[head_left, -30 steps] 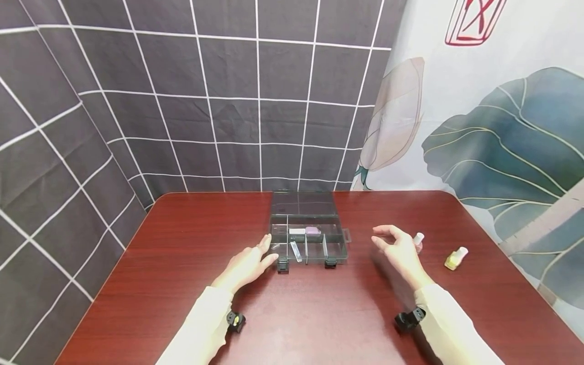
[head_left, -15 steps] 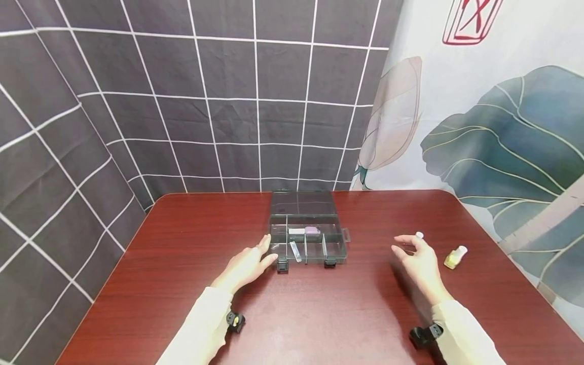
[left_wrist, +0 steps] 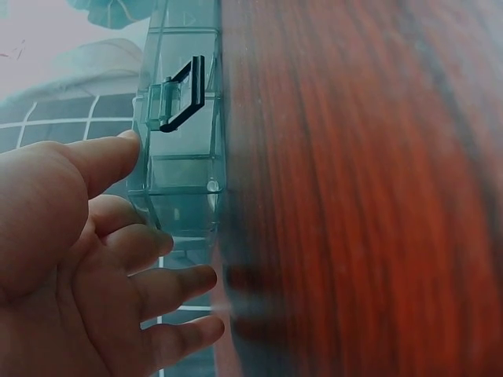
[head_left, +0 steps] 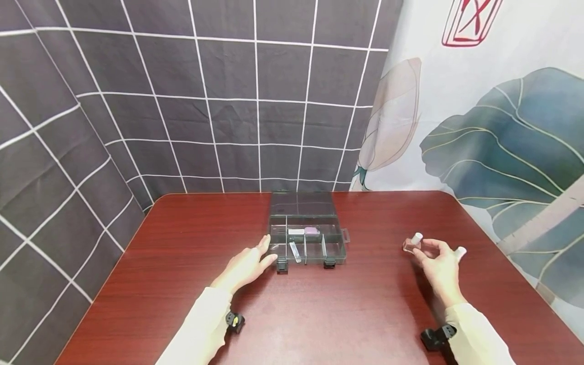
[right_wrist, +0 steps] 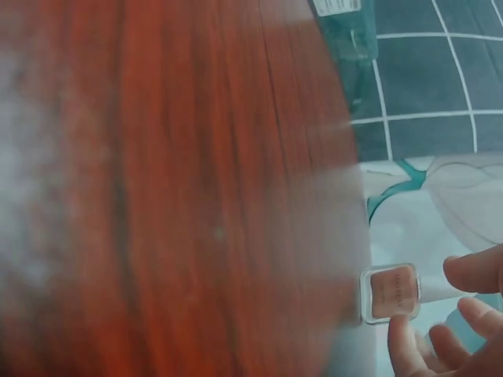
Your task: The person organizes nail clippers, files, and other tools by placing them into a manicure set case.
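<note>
A clear plastic organizer box (head_left: 337,252) lies with its lid raised at the back. Against its left front corner rests my left hand (head_left: 246,264), fingers extended; the left wrist view shows the thumb beside the box wall (left_wrist: 185,145). My right hand (head_left: 441,266) is at a pinkish nail polish bottle (head_left: 409,246) with a white cap, which stands on the table. In the right wrist view, thumb and fingers are spread on either side of the bottle (right_wrist: 395,293), with a gap around its cap. Behind the right hand shows the white cap of another nail polish bottle (head_left: 460,252).
Inside the box are a purple nail polish bottle (head_left: 312,230) with a white cap, lying down, and a slim silvery nail clipper (head_left: 295,252). Two dark latches hang at its front edge. The red-brown table (head_left: 347,314) meets a grey grid-patterned cloth (head_left: 232,116) behind.
My right hand has moved right, past the pinkish bottle, and now has its fingertips at it, partly covering the yellow bottle. The left hand has stayed at the box corner.
</note>
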Motion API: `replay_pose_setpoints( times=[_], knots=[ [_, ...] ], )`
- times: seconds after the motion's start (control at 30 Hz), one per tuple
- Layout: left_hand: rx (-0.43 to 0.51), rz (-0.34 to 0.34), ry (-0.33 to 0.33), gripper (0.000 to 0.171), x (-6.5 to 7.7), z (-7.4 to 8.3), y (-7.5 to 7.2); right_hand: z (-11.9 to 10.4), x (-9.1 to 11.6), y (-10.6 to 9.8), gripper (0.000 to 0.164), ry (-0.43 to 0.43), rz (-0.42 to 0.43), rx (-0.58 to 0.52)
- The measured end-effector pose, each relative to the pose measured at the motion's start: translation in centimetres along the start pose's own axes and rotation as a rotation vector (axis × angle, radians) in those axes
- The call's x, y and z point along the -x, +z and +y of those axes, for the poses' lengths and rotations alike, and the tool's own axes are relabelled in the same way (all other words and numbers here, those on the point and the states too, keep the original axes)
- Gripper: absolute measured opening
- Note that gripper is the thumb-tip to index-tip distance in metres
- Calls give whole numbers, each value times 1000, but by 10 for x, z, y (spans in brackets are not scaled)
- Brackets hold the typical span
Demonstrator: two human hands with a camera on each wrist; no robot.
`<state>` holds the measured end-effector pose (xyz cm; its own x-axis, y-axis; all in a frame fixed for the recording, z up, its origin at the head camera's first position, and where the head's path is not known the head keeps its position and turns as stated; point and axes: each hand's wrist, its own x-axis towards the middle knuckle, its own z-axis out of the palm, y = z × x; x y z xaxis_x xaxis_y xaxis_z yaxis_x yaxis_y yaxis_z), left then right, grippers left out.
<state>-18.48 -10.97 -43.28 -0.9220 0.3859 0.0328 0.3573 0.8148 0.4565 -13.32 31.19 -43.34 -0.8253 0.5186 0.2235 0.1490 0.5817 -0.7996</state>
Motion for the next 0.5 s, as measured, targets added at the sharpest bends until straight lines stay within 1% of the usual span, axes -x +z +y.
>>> replay_pose_setpoints(
  times=[0.07, 0.17, 0.27, 0.37, 0.43, 0.5],
  knots=[
    [-2, 3, 1, 64, 0, 0, 0, 2, -4, 1, 42, -4, -13, 36],
    [-1, 1, 5, 63, 0, 0, -1, 5, -9, 2, 46, 19, -47, 54],
    [1, -5, 8, 63, 0, 0, -1, 8, -14, 2, 50, 87, -101, -1],
    [7, -8, 10, 63, 0, 0, -1, 11, -18, 3, 51, 131, -146, -64],
    [7, -7, 13, 63, 0, 0, -1, 11, -20, 4, 51, 137, -171, -91],
    [8, -5, 11, 63, 0, 0, -1, 12, -23, 5, 51, 116, -191, -88]
  ],
)
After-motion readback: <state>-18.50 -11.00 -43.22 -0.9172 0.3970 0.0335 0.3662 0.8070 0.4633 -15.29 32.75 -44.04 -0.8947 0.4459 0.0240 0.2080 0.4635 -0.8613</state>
